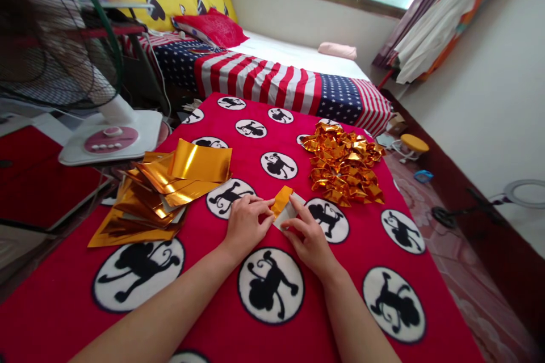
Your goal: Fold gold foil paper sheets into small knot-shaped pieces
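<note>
Between my two hands is a small piece of gold foil paper (283,201), partly folded, with its pale underside showing on the right. My left hand (250,219) pinches its left edge between thumb and fingers. On the other side, my right hand (307,231) grips the pale right part with thumb and fingertips. To the left lies a loose stack of flat gold foil sheets (202,164), fanned out unevenly. A heap of folded gold foil pieces (344,164) sits at the far right of the red cloth (255,136), which has round black-and-white figures on it.
A fan (110,125) with a white base stands close by the table's left side. Behind the table is a bed (272,76) with a striped, starred cover. A yellow stool (414,143) and a ring-light stand (468,207) are on the floor to the right.
</note>
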Action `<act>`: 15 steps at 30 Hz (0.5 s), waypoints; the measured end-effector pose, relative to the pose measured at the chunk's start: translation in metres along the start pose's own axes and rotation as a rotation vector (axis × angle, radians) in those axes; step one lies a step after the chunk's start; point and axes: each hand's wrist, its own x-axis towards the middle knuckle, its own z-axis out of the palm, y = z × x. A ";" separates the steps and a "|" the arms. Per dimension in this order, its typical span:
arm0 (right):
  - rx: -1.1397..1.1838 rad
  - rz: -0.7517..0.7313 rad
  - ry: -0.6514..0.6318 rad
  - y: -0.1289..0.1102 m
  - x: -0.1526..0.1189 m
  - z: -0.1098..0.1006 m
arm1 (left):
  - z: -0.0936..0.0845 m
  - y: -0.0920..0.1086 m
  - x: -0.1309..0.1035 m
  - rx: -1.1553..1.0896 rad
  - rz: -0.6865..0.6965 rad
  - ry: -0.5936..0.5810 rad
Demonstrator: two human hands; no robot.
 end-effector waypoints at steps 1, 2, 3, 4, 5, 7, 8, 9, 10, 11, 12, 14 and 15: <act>-0.009 -0.007 -0.002 0.000 0.000 0.000 | 0.000 0.000 0.000 0.000 0.000 -0.001; -0.014 -0.008 -0.006 0.000 -0.001 0.000 | 0.000 0.000 0.000 0.000 0.000 -0.002; -0.019 -0.005 -0.011 -0.001 -0.001 0.001 | 0.000 0.000 0.000 0.001 0.000 -0.001; -0.025 0.000 -0.012 -0.001 -0.001 0.001 | 0.000 0.000 0.000 0.002 -0.001 0.000; -0.035 0.001 -0.010 -0.001 -0.001 0.001 | 0.000 0.000 0.000 0.002 -0.002 0.001; -0.063 -0.016 0.005 -0.002 -0.001 0.003 | 0.000 0.000 0.000 0.003 -0.006 0.003; -0.076 -0.035 0.021 -0.002 0.000 0.004 | 0.000 0.000 0.001 0.004 -0.007 0.004; -0.087 -0.054 0.043 -0.002 0.000 0.005 | 0.001 0.000 0.001 0.005 -0.008 0.005; -0.094 -0.070 0.068 -0.002 0.000 0.006 | 0.001 0.000 0.001 0.005 -0.008 0.007; -0.095 -0.077 0.091 -0.002 0.001 0.008 | 0.001 0.000 0.001 0.005 -0.008 0.010; -0.092 -0.077 0.110 -0.002 0.001 0.009 | 0.001 0.000 0.001 0.004 -0.007 0.011; -0.080 -0.055 0.133 -0.003 0.003 0.010 | 0.001 0.000 0.001 0.003 -0.003 0.013; -0.077 -0.042 0.141 -0.003 0.004 0.010 | 0.001 0.000 0.001 0.003 0.000 0.013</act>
